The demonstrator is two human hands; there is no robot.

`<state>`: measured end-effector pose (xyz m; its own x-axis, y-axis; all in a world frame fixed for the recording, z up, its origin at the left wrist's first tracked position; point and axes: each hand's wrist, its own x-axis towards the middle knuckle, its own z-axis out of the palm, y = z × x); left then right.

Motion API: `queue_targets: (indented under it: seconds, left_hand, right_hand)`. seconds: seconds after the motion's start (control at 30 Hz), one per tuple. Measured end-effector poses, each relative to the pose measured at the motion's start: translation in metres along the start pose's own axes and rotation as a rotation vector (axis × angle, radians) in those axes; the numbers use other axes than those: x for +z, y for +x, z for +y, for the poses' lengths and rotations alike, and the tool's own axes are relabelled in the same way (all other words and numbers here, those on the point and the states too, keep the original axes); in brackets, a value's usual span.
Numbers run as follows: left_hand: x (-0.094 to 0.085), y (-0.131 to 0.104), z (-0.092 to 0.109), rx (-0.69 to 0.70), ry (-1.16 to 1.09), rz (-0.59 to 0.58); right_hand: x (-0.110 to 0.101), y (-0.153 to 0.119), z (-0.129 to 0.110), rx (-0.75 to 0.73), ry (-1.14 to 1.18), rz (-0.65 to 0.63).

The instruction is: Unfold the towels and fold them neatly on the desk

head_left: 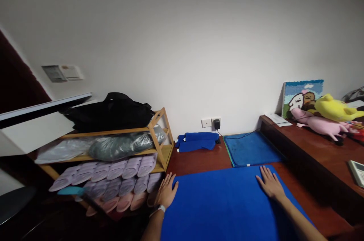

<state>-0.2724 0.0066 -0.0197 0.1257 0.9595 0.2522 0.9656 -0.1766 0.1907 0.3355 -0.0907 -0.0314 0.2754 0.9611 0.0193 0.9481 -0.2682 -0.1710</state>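
A large blue cloth (218, 203) lies spread flat on the reddish-brown wooden surface, running out of view at the bottom. My left hand (166, 191), with a band at the wrist, rests at the cloth's far left corner, fingers stretched out. Near the far right corner, my right hand (270, 183) lies flat on the cloth with its fingers apart. Neither hand holds anything. Beyond the cloth are some folded blue cloths (197, 142) by the wall. A darker blue cloth with a green edge (250, 148) lies flat to their right.
On the left stands a wooden rack (159, 146) with a black bag (110, 112), plastic-wrapped bundles and several slippers (125, 169). A black plug (217, 123) sits in the wall socket, its cord trailing right. Plush toys (321, 123) and a calculator (356, 172) lie on the raised right surface.
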Motion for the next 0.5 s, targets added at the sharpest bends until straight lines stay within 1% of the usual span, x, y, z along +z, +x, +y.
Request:
queue_targets:
  seconds: [0.07, 0.13, 0.2, 0.23, 0.27, 0.3, 0.33, 0.37, 0.43, 0.5]
  left_hand:
    - [-0.001, 0.000, 0.001, -0.006, -0.003, 0.010]
    - [-0.004, -0.001, 0.002, -0.011, -0.005, 0.007]
    - [-0.007, -0.002, 0.005, -0.011, 0.000, -0.007]
    - [-0.009, -0.003, 0.006, -0.011, 0.002, -0.014]
    - [-0.010, -0.003, 0.008, -0.012, 0.004, -0.019]
    - [-0.011, -0.004, 0.008, -0.013, 0.004, -0.021]
    - [-0.011, -0.004, 0.009, -0.016, 0.002, -0.021]
    - [-0.011, -0.004, 0.009, -0.019, -0.001, -0.017]
    - [-0.010, -0.004, 0.009, -0.021, -0.010, -0.002]
    - [-0.008, -0.004, 0.009, -0.018, -0.019, 0.013]
  right_hand:
    - [0.000, 0.008, 0.035, 0.047, -0.014, 0.010]
    - [-0.001, 0.013, 0.059, 0.076, -0.018, 0.011]
    - [-0.002, 0.012, 0.067, 0.097, -0.024, 0.015]
    - [-0.003, 0.010, 0.063, 0.101, -0.027, 0.024]
    - [-0.005, 0.006, 0.053, 0.096, -0.027, 0.040]
    - [-0.006, 0.001, 0.037, 0.079, -0.022, 0.061]
    - [-0.008, -0.007, 0.015, 0.046, -0.009, 0.087]
    - [-0.009, -0.015, -0.013, -0.005, 0.010, 0.112]
    - [-0.010, -0.036, -0.079, -0.137, 0.081, 0.143]
    - [-0.009, -0.058, -0.151, -0.290, 0.155, 0.142]
